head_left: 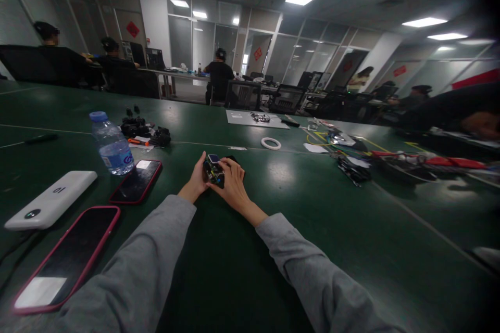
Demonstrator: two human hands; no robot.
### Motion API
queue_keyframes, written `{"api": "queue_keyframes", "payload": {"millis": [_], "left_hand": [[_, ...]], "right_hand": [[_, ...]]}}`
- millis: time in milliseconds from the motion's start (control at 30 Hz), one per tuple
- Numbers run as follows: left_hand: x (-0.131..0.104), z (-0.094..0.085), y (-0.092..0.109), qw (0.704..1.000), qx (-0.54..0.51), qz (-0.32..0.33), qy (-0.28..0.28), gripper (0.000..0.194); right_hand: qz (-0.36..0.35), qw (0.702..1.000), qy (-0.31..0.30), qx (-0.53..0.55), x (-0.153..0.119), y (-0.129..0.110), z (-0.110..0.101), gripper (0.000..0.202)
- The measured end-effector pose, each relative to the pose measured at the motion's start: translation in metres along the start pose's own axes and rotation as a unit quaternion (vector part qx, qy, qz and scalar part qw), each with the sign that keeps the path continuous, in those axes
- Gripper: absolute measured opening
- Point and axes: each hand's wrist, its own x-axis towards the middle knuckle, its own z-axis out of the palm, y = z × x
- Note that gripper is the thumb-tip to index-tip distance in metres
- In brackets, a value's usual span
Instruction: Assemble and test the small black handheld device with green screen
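Between both hands, just above the green table (242, 250), is a small circuit board assembly (213, 169) with a little dark screen at its top and yellow and blue parts on it. My left hand (196, 181) grips its left side, thumb up along the edge. On the other side my right hand (233, 182) has its fingers closed over the right edge. Behind the right fingers lies something black, mostly hidden.
To my left are a water bottle (113, 145), two red-cased phones (136, 182), a white power bank (54, 197) and black parts (146, 132). Ahead are a white tape ring (271, 143) and a grey board (238, 118). Cables (351, 158) and a person's arm (457, 109) are at right.
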Motion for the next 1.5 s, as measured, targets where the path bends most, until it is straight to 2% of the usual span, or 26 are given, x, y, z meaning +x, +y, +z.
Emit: {"api": "queue_keyframes", "payload": {"millis": [200, 567, 833, 1133, 1333, 1500], "left_hand": [[0.001, 0.000, 0.000, 0.999, -0.005, 0.010, -0.048, 0.055], [0.001, -0.002, 0.000, 0.999, -0.004, 0.010, -0.042, 0.056], [0.000, 0.000, 0.000, 0.999, -0.006, -0.002, -0.050, 0.061], [0.001, -0.002, 0.000, 0.998, -0.005, 0.025, -0.059, 0.062], [0.002, -0.001, 0.000, 0.999, -0.014, 0.039, -0.034, 0.052], [0.000, 0.000, 0.001, 0.999, 0.001, 0.034, -0.035, 0.035]], "right_hand": [[0.025, 0.999, 0.020, -0.007, -0.001, 0.000, 0.003, 0.055], [0.016, 1.000, 0.002, -0.011, 0.001, 0.000, 0.001, 0.051], [0.020, 0.999, 0.025, -0.006, -0.001, 0.001, 0.004, 0.053], [0.037, 0.999, 0.031, 0.012, 0.002, 0.005, 0.004, 0.041], [0.061, 0.994, 0.068, 0.063, 0.001, 0.008, 0.007, 0.034], [0.103, 0.987, 0.082, 0.093, -0.001, 0.012, 0.010, 0.033]]}}
